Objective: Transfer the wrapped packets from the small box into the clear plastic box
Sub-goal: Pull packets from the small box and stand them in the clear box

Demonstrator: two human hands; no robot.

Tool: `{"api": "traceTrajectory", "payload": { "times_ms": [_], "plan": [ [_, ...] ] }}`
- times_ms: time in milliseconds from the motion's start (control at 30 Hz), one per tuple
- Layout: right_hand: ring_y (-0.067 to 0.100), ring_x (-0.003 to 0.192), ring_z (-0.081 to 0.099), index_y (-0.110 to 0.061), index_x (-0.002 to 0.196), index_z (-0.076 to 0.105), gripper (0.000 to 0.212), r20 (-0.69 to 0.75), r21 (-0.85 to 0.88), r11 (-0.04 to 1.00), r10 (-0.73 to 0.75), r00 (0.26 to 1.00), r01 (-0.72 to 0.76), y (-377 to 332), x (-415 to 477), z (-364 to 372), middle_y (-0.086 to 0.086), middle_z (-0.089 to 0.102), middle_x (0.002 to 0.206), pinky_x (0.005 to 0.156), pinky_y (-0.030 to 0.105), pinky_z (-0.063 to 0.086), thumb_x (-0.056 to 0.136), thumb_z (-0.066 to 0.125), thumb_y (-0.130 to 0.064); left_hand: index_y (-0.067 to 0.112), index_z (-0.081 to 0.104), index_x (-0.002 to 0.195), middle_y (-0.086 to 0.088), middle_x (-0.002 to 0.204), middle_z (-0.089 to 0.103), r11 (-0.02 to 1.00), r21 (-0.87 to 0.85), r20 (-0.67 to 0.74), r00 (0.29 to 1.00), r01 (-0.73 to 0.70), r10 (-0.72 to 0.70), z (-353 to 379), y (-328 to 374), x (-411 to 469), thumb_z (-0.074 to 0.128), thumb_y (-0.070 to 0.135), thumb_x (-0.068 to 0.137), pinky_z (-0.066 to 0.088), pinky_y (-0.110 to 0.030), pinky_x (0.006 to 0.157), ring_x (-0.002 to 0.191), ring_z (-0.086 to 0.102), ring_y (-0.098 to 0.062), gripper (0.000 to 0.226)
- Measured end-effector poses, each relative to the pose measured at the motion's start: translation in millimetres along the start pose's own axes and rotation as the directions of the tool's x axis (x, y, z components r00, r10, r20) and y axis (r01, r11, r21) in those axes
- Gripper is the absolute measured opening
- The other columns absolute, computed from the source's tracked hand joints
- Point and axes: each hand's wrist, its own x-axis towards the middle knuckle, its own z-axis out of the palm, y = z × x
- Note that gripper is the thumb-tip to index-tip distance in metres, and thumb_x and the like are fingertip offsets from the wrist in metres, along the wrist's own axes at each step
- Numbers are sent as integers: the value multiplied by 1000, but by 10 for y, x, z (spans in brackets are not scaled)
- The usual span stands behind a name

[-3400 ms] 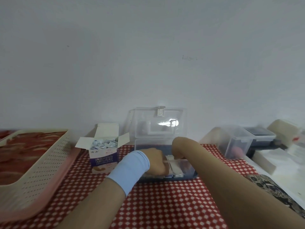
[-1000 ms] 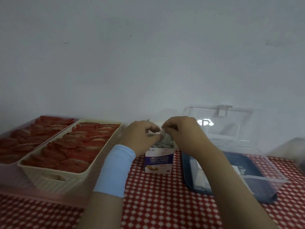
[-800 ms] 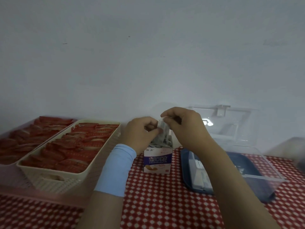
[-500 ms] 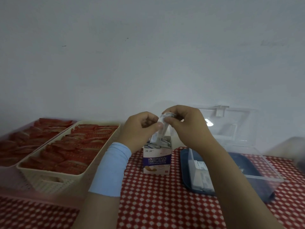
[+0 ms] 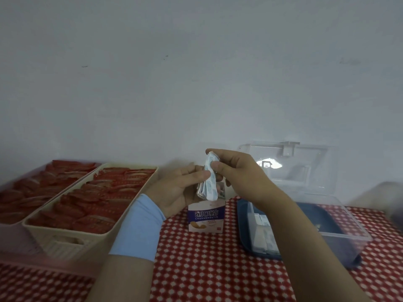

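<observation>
A small purple-and-white box [image 5: 206, 219] stands on the red checked cloth at the centre. Above it my right hand [image 5: 237, 175] pinches the top of a stack of white wrapped packets [image 5: 209, 182], lifted clear of the box. My left hand [image 5: 182, 188], with a light blue wristband, cups the stack from the left, its thumb on the packets. To the right sits the clear plastic box [image 5: 344, 227] with a dark blue base, its lid [image 5: 305, 166] standing open against the wall. Several white packets [image 5: 263, 234] lie at its left end.
Two baskets of red wrapped items stand at the left: a cream one [image 5: 65, 238] and a pinkish one [image 5: 13, 214] beyond it. A white wall rises right behind everything. A blurred pale object [image 5: 390, 199] sits at the far right.
Both hands went from the clear box to the small box, took hold of a stack of packets there and lifted it up out of the box. The view turned left.
</observation>
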Motion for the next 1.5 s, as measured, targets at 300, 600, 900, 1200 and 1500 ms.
{"api": "traceTrajectory", "payload": {
  "times_ms": [300, 600, 900, 1200, 1500],
  "plan": [
    [4, 120, 54, -46, 126, 45, 58, 70, -110, 994, -18, 997, 26, -45, -63, 115, -17, 45, 142, 84, 20, 53, 80, 79, -43, -3, 67, 120, -25, 117, 66, 994, -67, -110, 991, -87, 79, -170, -11, 53, 70, 24, 85, 59, -43, 84, 101, 67, -33, 44],
    [-26, 107, 45, -31, 105, 46, 64, 94, -278, 947, -141, 986, 162, -74, -67, 182, -23, 40, 144, 75, 0, 44, 63, 94, -25, -4, 66, 121, -18, 107, 69, 996, -82, -29, 999, -37, 35, -140, -21, 16, 63, 23, 88, 58, -37, 74, 91, 68, -27, 42],
    [-1, 105, 59, -30, 95, 49, 57, 72, -356, 912, -189, 979, 202, -68, -62, 177, -18, 55, 120, 83, 20, 55, 61, 94, -33, -4, 65, 113, -14, 98, 71, 995, -86, 11, 999, -48, 49, -75, -24, 17, 61, 21, 86, 59, -30, 70, 83, 70, -22, 37],
    [8, 108, 64, -32, 118, 47, 63, 175, -76, 993, -72, 982, 86, -136, -115, 117, -12, 55, 131, 83, 29, 59, 70, 88, -31, -10, 51, 132, -32, 121, 62, 994, -89, 48, 997, -63, 67, -54, 13, -15, 66, 22, 90, 59, -40, 81, 103, 66, -32, 55],
    [0, 78, 66, -13, 109, 76, 25, -3, -31, 999, -21, 1000, 21, -170, -55, -62, 1, 77, 92, 73, 11, 50, 100, 54, -6, -10, 46, 130, -17, 101, 74, 998, -57, 208, 978, 22, -10, -88, -15, -52, 90, 16, 67, 60, -35, 67, 78, 74, -26, 81]
  ]
}}
